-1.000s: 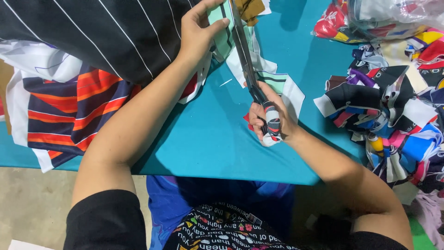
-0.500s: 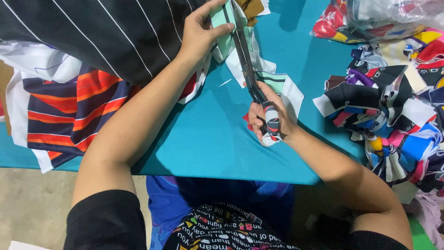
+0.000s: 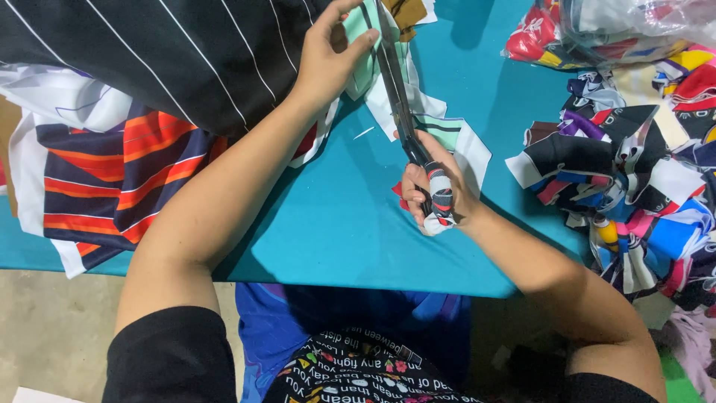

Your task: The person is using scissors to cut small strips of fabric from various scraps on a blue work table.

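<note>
My right hand (image 3: 436,186) grips the cloth-wrapped handles of long dark scissors (image 3: 395,89), whose blades point away from me and run along a pale green and white fabric piece (image 3: 365,30). My left hand (image 3: 328,56) pinches that fabric piece at the top of the view, just left of the blades. Cut white and green strips (image 3: 451,138) lie on the teal table (image 3: 335,224) under and beside the scissors.
A black pinstriped cloth (image 3: 149,52) and an orange and navy striped cloth (image 3: 112,172) cover the left of the table. A heap of multicoloured fabric scraps (image 3: 634,172) lies at the right. A clear plastic bag (image 3: 634,22) sits at the top right.
The scissor blades have closed a little and advanced along the fabric. My left hand has shifted slightly on the piece it holds.
</note>
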